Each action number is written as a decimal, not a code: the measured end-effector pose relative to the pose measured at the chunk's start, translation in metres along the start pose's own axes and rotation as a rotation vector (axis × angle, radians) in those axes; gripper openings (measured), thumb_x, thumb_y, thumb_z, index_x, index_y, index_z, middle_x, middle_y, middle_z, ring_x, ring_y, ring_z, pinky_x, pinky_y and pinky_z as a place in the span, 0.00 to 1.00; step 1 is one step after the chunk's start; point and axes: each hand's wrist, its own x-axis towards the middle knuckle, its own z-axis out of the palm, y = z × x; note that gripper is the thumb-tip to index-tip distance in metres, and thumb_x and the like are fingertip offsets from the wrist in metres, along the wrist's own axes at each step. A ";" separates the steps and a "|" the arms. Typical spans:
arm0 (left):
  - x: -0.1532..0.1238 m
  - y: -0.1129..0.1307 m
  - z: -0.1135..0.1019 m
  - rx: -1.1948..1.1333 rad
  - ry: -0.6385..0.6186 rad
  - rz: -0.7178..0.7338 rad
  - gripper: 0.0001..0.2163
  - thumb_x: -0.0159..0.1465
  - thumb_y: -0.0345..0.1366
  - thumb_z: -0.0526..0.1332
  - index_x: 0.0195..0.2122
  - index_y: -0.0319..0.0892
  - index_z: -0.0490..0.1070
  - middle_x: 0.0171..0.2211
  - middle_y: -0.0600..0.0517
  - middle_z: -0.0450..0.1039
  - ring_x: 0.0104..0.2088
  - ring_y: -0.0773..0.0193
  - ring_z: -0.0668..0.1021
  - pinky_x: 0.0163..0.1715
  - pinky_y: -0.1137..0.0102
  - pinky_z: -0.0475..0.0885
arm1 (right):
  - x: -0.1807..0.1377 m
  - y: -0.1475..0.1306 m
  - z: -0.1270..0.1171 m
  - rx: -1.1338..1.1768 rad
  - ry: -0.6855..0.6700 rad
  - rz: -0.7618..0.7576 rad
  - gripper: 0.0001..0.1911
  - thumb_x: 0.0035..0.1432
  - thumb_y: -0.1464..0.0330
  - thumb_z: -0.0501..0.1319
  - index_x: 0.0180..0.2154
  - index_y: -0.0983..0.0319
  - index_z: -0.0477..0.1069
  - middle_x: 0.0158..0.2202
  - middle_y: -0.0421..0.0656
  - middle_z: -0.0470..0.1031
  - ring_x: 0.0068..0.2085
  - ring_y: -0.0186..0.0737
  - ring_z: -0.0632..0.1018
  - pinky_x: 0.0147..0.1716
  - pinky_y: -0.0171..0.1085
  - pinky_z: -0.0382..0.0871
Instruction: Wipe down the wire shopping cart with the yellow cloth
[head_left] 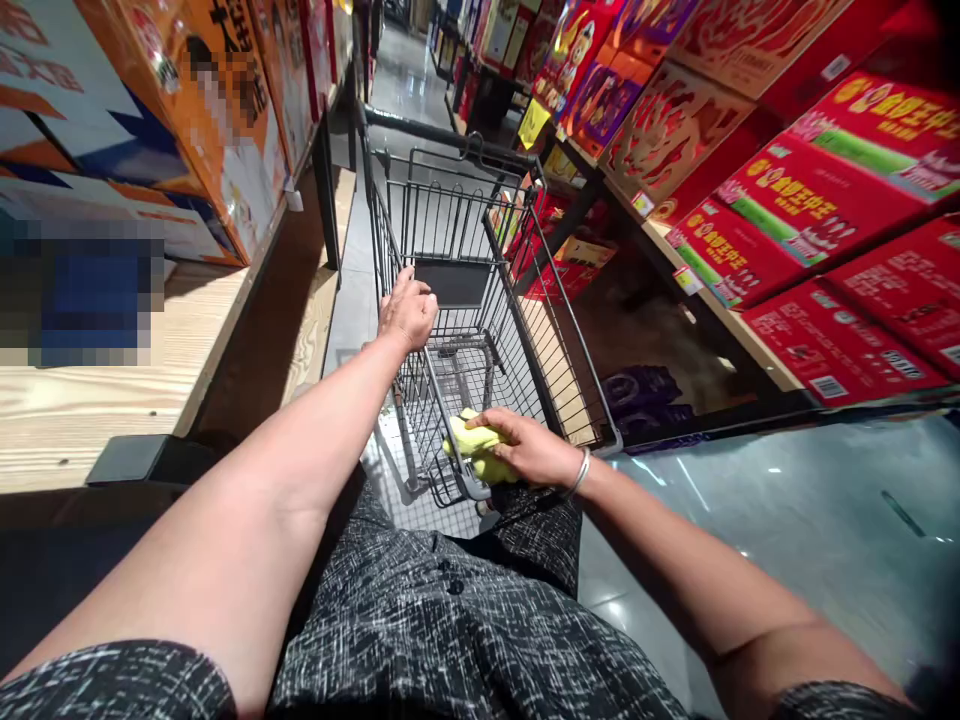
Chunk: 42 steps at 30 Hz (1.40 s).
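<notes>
Slippage of the yellow cloth [474, 447] is judged the main risk. It is bunched on the near rim of the shopping cart [442, 215], at the corner closest to the person, and part of it hangs over the wire edge. If pressure were eased, it could drop through the mesh or fall to the floor [787, 520] beside the cart. A second risk is rolling: the cart stands on a glossy floor, and a push along the rim could send it toward the red cartons [810, 200] shelved to its right.

The cloth is crumpled, so no distinct end is presented. Its long axis lies roughly across the cart, along the near rim, from the cart's left toward its right.

The right hand [529, 448] is laid over the cloth, its fingers draped and lightly curled around the wad, which is held against the rim. A bracelet [577, 472] is worn at that wrist. The left hand [407, 310] is placed farther along the cart, its fingers closed over the top wire of the left side wall.
</notes>
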 end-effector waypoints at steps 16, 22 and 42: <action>-0.059 0.072 0.002 0.278 -0.104 -0.011 0.30 0.71 0.54 0.40 0.47 0.40 0.78 0.56 0.38 0.71 0.69 0.43 0.55 0.65 0.40 0.44 | -0.073 0.081 0.065 -0.364 0.774 -0.362 0.33 0.55 0.78 0.55 0.60 0.51 0.65 0.61 0.48 0.63 0.58 0.48 0.72 0.52 0.49 0.75; -0.082 0.101 0.016 0.353 -0.169 0.098 0.33 0.67 0.61 0.42 0.55 0.42 0.72 0.55 0.39 0.71 0.66 0.40 0.60 0.67 0.43 0.42 | -0.095 0.167 0.017 -0.379 0.748 -0.232 0.28 0.55 0.75 0.55 0.55 0.48 0.71 0.58 0.47 0.67 0.57 0.49 0.74 0.54 0.49 0.74; -0.069 -0.006 -0.128 0.497 0.127 0.090 0.22 0.67 0.46 0.51 0.59 0.46 0.68 0.65 0.45 0.62 0.70 0.48 0.52 0.67 0.46 0.33 | 0.027 0.058 -0.060 -0.465 0.947 -0.104 0.35 0.52 0.76 0.53 0.63 0.63 0.60 0.56 0.53 0.67 0.57 0.51 0.67 0.57 0.46 0.64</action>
